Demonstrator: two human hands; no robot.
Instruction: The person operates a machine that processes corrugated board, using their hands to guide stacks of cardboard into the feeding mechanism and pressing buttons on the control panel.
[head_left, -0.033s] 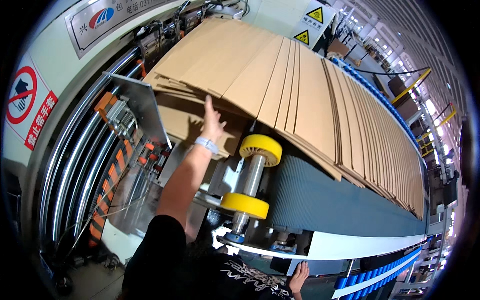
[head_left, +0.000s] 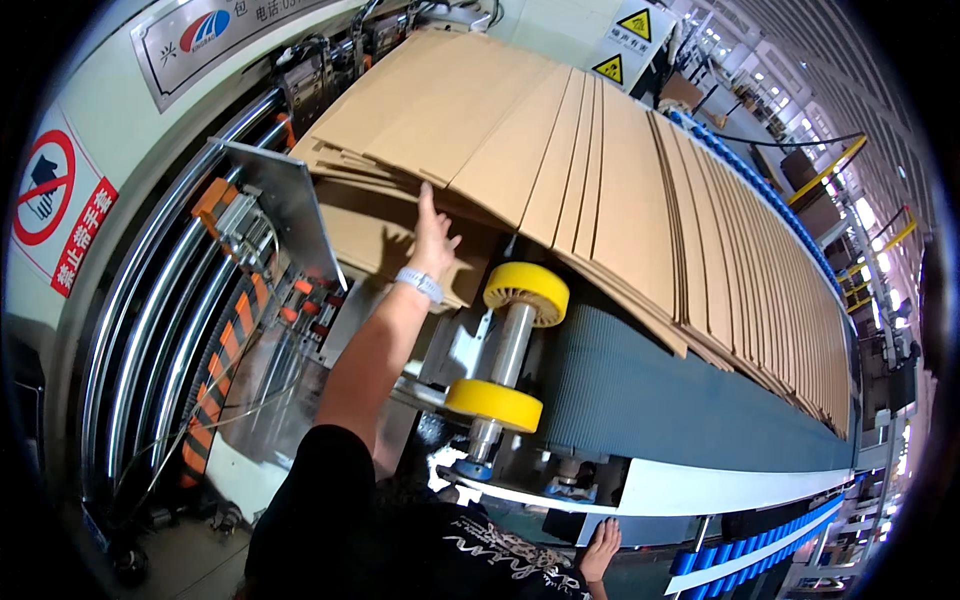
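Observation:
My left hand [head_left: 434,242], with a pale band round the wrist, reaches up to the near edge of a fanned row of flat brown cardboard sheets [head_left: 570,160]. Its fingers are apart, one fingertip at the lowest edge of the sheets; whether it presses on them I cannot tell. Behind the hand, under the overlapping sheets, lies more cardboard [head_left: 355,235], partly in shadow. Low in the view, my right hand [head_left: 600,550] rests flat on the edge of the machine below the white rail [head_left: 720,487], its fingers stretched out and holding nothing.
Two yellow wheels [head_left: 495,404] on a metal shaft stand right of my left forearm. A grey ribbed belt [head_left: 620,370] runs under the sheets. Left are an upright metal plate [head_left: 285,205], shiny rollers [head_left: 150,330] and an orange-black striped strip [head_left: 225,375]. Blue rollers [head_left: 740,550] line the lower right.

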